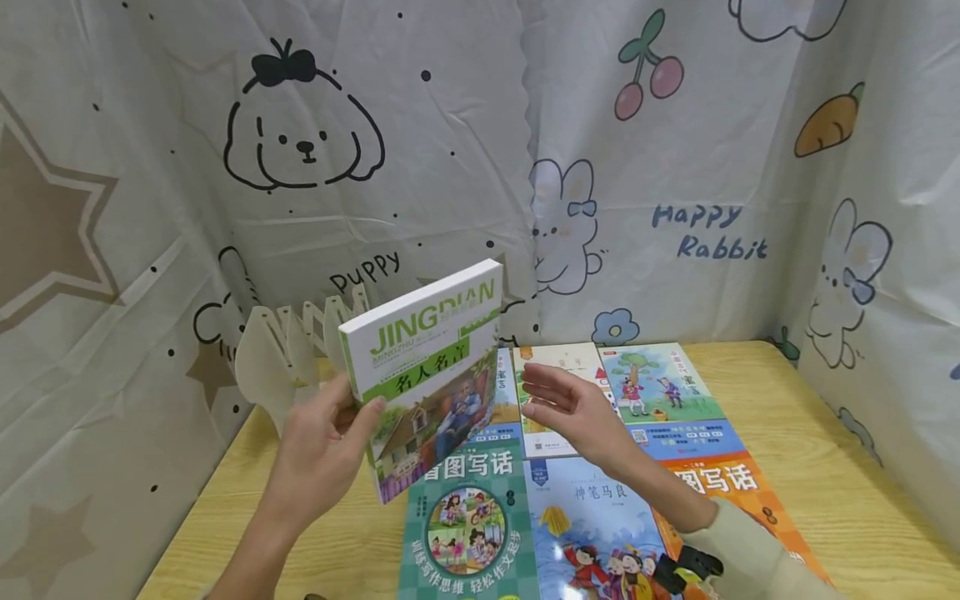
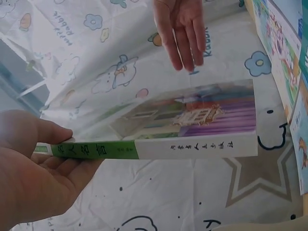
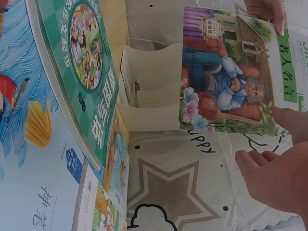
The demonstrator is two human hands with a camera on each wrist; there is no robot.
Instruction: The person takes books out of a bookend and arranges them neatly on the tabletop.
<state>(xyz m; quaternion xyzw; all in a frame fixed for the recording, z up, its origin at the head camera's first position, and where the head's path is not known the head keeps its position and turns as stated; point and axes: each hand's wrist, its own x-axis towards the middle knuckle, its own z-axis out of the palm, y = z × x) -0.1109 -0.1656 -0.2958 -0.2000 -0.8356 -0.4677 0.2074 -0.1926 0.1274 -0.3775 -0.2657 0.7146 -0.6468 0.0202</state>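
A green-and-white book is held upright and tilted above the table, its cover showing a seated person and a house. My left hand grips it at the spine side, thumb on the front cover. In the left wrist view the spine faces the camera, and the left hand pinches one end of it. My right hand hovers near the book's opposite edge with fingers extended. In the right wrist view, the right hand has its thumb beside the cover; contact is unclear.
Below lie a green book, a blue book and an orange book. Behind them are a cream book and a blue-green book. A beige folding rack stands at the back left, before the patterned curtain.
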